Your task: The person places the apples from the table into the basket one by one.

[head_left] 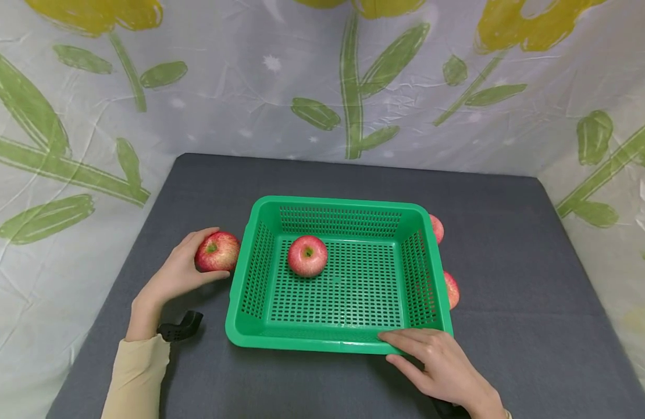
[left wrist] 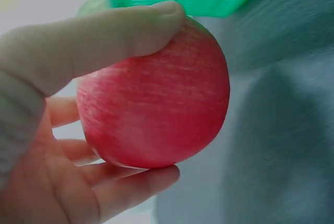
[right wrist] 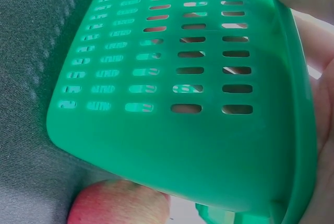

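Left of a green plastic basket (head_left: 322, 347), my left hand (head_left: 178, 269) holds a red apple (head_left: 217, 252) between thumb and fingers. In the left wrist view the thumb lies across that apple (left wrist: 162, 109) and the fingertips (left wrist: 162, 178) curl against its other side. My right hand (head_left: 432, 364) grips the basket's near rim by its right corner, fingers over the rim and thumb outside. The right wrist view shows the basket's slotted wall (right wrist: 172, 145) close up. Inside the basket, left of its middle, sits another red apple (head_left: 307, 256).
Two more apples, one farther back (head_left: 437, 229) and one nearer (head_left: 452, 290), stand just outside the basket's right wall, partly hidden by it. Dark grey cloth (head_left: 510, 262) covers the table. A flower-patterned curtain (head_left: 238, 75) hangs behind and at both sides.
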Available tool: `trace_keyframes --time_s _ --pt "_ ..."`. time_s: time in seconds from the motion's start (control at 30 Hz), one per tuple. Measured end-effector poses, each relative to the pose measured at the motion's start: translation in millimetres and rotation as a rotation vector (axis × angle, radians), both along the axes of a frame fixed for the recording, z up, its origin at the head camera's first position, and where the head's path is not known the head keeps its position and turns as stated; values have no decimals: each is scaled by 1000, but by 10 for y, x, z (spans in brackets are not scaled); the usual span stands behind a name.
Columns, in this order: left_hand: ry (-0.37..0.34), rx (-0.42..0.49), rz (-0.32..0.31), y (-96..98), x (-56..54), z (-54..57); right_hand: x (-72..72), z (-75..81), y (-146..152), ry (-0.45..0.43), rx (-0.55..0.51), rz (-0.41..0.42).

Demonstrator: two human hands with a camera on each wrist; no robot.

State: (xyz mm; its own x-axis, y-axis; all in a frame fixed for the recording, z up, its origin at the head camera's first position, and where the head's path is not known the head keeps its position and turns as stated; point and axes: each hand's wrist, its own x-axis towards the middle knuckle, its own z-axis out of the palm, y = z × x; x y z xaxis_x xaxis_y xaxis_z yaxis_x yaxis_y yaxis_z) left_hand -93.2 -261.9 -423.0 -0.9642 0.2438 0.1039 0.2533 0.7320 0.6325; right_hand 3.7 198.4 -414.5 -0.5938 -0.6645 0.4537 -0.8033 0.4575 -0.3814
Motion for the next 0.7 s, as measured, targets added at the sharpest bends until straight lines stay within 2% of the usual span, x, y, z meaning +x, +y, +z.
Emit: trace_keyframes --time_s 0.2,0.4,0.53,0.7 --pt "47 -3 23 -104 106 291 2 -17 -1 8 -13 -3" --pt "129 2 20 -121 106 548 16 -20 -3 7 -17 -14" --pt "153 26 -12 -20 65 697 11 -14 -1 1 -13 -15" --pt "166 18 -67 197 -22 845 3 -17 -2 -2 -13 -9"
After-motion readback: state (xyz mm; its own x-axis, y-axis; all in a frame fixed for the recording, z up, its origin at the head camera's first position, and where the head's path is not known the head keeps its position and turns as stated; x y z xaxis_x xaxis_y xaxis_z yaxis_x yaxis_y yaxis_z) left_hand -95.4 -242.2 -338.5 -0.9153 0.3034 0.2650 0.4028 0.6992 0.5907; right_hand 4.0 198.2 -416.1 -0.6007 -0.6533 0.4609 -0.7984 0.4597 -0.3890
